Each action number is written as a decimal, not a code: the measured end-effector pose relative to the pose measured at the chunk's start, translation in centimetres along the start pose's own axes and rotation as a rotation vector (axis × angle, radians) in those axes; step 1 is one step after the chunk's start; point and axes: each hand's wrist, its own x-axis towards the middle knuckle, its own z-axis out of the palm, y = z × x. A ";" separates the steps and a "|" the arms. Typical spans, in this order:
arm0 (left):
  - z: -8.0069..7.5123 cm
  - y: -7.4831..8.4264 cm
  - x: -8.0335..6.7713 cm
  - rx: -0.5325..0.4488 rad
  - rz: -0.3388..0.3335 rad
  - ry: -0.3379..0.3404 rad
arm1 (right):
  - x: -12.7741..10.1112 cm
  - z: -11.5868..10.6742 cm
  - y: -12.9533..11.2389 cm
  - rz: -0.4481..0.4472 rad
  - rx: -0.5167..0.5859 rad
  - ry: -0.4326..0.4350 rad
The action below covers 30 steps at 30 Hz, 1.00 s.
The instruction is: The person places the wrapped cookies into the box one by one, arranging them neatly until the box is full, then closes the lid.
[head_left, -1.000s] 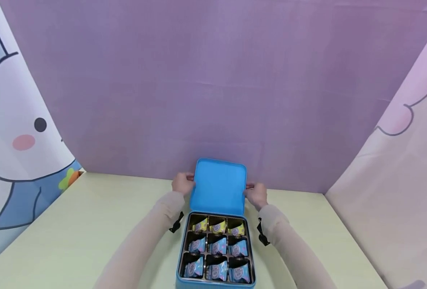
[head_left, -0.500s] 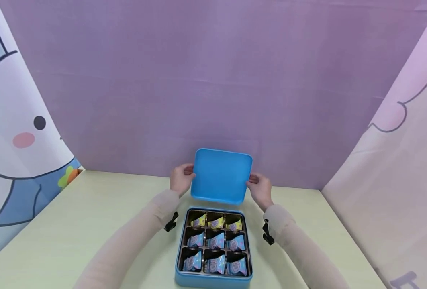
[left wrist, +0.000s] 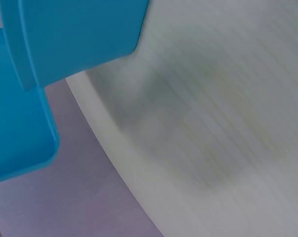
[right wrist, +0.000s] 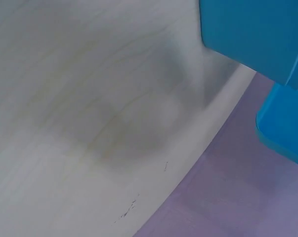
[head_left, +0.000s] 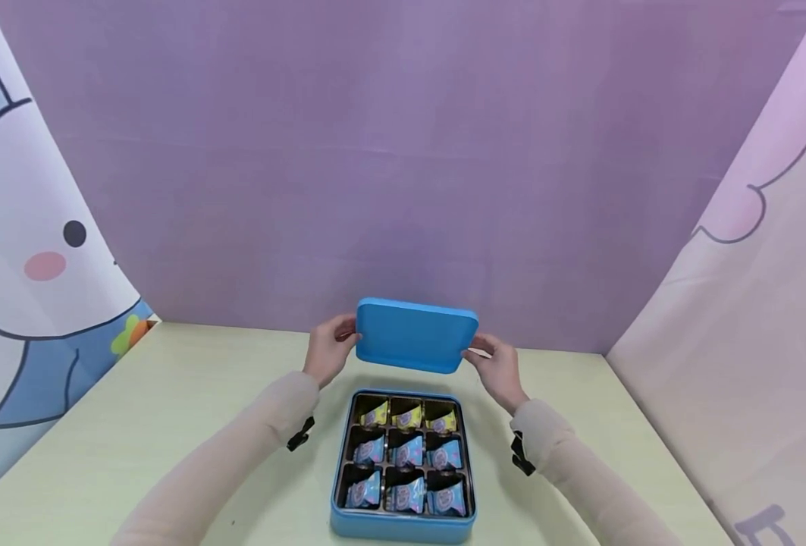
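Note:
Both hands hold a blue lid (head_left: 416, 335) by its two short sides, tilted with its hollow inside toward me, above and behind a blue box (head_left: 403, 528). My left hand (head_left: 329, 350) pinches the lid's left edge. At the opposite edge, my right hand (head_left: 498, 368) pinches between thumb and fingers. The box stands uncovered on the table, its dark divided insert filled with wrapped sweets: a yellow row (head_left: 408, 418) at the back, blue ones (head_left: 406, 452) in front. In the left wrist view part of the lid (left wrist: 20, 118) shows beyond the box's side wall (left wrist: 84, 34).
The pale table (head_left: 191, 409) extends to both sides of the box. A purple backdrop (head_left: 403, 152) rises behind its far edge. Cartoon-printed panels stand at the left (head_left: 41, 227) and right (head_left: 751, 341).
The lid has come up off the back of the box and tipped, so its inside now looks shallower from above. Both hands have moved with it, slightly farther apart.

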 end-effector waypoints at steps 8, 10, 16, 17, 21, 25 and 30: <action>-0.3 -0.2 -1.4 0.044 0.241 0.038 | -1.0 -0.2 0.1 -0.191 0.065 0.050; -0.4 -0.3 -1.6 0.071 0.327 0.065 | -1.3 -0.2 0.3 -0.252 0.072 0.063; -1.0 -0.5 -2.3 0.137 0.533 0.049 | -1.7 -0.5 0.5 -0.491 -0.004 0.126; -1.1 -0.5 -2.5 0.152 0.564 0.038 | -1.8 -0.6 0.6 -0.536 -0.028 0.127; -1.8 -0.7 -3.0 0.233 0.684 -0.002 | -2.2 -1.1 0.6 -0.704 -0.139 0.101; -2.5 -0.8 -3.4 0.306 0.806 -0.049 | -2.6 -1.4 0.7 -0.842 -0.221 0.058; -3.4 -0.5 -3.7 0.362 0.949 -0.140 | -2.8 -1.7 1.0 -0.964 -0.236 0.006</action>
